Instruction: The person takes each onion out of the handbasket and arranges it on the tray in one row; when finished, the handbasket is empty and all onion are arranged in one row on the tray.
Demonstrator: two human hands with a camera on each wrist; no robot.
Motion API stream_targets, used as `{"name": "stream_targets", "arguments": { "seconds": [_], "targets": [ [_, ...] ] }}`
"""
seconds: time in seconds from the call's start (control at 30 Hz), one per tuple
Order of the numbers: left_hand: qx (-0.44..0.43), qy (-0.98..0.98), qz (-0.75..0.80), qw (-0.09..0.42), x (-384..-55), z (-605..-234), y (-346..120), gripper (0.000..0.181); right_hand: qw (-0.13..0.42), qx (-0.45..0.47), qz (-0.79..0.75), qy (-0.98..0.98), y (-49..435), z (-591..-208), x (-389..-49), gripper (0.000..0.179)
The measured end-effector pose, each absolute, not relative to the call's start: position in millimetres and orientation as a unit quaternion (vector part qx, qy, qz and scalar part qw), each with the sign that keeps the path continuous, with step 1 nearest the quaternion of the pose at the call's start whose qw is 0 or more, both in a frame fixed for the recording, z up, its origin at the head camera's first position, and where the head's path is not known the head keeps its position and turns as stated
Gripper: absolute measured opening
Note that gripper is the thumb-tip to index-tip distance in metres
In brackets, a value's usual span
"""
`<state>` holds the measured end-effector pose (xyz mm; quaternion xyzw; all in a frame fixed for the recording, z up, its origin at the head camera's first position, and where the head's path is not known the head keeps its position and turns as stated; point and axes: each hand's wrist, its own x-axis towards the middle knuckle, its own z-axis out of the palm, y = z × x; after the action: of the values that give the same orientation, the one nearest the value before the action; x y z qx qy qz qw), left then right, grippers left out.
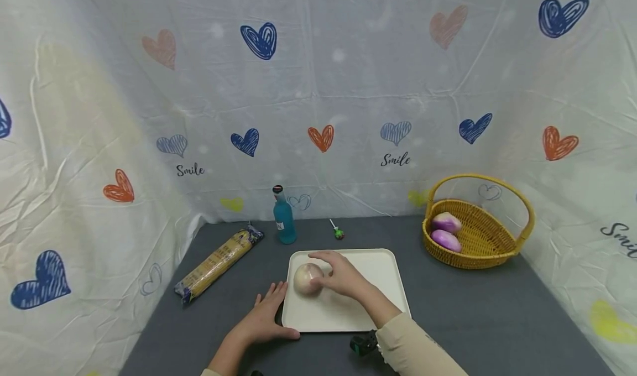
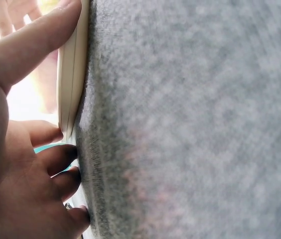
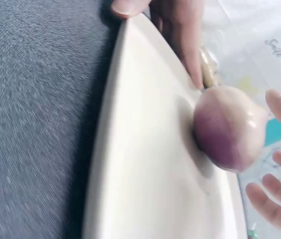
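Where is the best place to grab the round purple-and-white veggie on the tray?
Probably opposite sides of its widest part, coming down from above: the round vegetable bulges in the middle, and the shallow tray under it leaves its sides exposed.

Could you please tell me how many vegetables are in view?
3: one vegetable on the tray, a second vegetable and a third vegetable in the basket; its near wall might hide more.
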<state>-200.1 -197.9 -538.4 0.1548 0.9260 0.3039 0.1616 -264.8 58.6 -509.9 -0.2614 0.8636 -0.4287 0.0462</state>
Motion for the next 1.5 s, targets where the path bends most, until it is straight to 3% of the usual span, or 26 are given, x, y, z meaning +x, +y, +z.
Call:
{"name": "stream_targets", "arguments": {
  "seconds": [1.5],
  "targets": [
    [0.151, 0.926, 0.303, 0.167, -205, -546, -200, 0.127, -0.056, -0.204, -0.413, 0.886, 204, -451, -276, 0.055]
  ]
}}
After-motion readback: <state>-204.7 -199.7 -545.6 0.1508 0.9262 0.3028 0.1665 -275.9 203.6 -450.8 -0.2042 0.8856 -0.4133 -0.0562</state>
